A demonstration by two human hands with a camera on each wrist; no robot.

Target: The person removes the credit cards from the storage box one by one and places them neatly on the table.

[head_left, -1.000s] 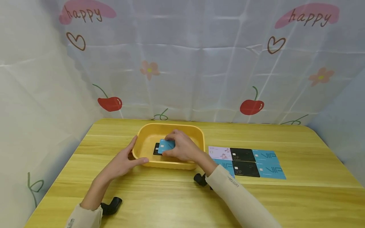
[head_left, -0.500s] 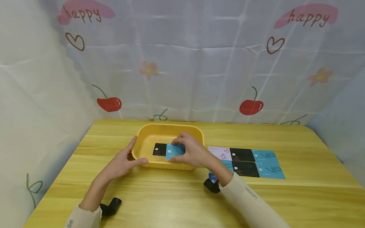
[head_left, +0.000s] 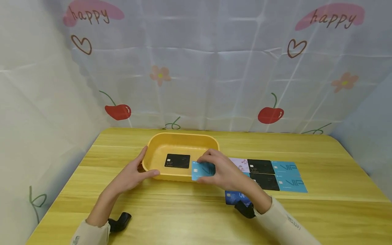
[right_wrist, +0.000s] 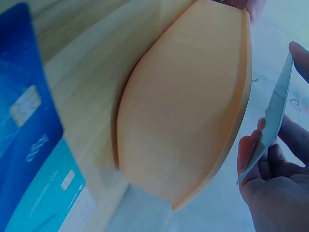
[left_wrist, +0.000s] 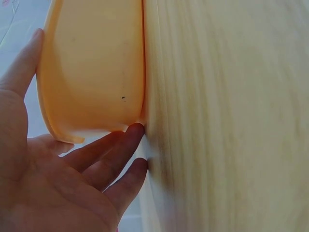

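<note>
A yellow plastic basin (head_left: 180, 178) stands on the wooden table. My left hand (head_left: 131, 175) holds its left end, thumb on the front rim and the other fingers against the end wall (left_wrist: 96, 96) in the left wrist view. Between thumb and fingers, my right hand (head_left: 228, 173) pinches a light blue VIP card (head_left: 202, 170) above the basin's front right rim. The right wrist view shows that card (right_wrist: 276, 113) tilted on edge, apart from the basin. A black VIP card (head_left: 177, 161) lies flat on the basin floor.
Right of the basin lie rows of cards: a pink one (head_left: 240, 164), two black ones (head_left: 260, 166), light blue ones (head_left: 286, 168), and a dark blue one (head_left: 234, 197) nearer the front. Black wrist mounts (head_left: 120, 222) sit at both sleeves. A printed curtain (head_left: 196, 68) hangs behind.
The right hand has moved right and toward the front with the light blue card, from over the black card to the basin's front rim, uncovering the black card. The left hand stays put.
</note>
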